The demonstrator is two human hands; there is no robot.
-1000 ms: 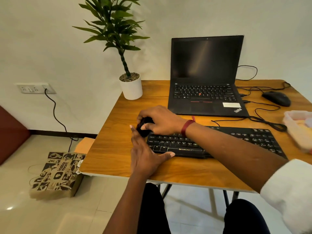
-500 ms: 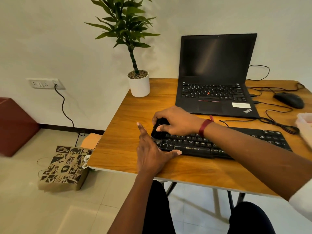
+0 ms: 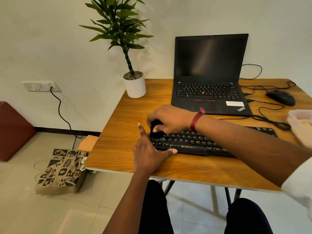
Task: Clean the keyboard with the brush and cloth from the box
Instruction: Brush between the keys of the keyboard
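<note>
We hold the black brush (image 3: 156, 130) in our right hand (image 3: 168, 119), fingers curled round its body, bristles down on the far left end of the keyboard (image 3: 194, 142). Our left hand (image 3: 148, 152) lies flat and spread on the counter (image 3: 128, 125), holding nothing, its thumb against the front edge of the keyboard near the spacebar and its forefinger pointing up along the left end, just beside the brush.

What the next stroke turns on, as we judge it, is the long axis of the keyboard. It runs left to right across the counter in front of us, and the brush sits at its leftmost keys, so nearly all of the key field stretches away to our right, under and past our right forearm. The right hand, reaching across from the right, is the one placed to draw the brush that way, while the left hand is placed to steady the near left corner.

The box (image 3: 302, 125) sits at the right edge of the counter, pale and blurred; we cannot make out a cloth in it.

Writing we can read: "ZEBRONICS" on the spacebar, "ThinkPad" on the laptop (image 3: 209, 78) beyond the keyboard, and "instamart" on the paper bag (image 3: 62, 171) on the floor.
</note>
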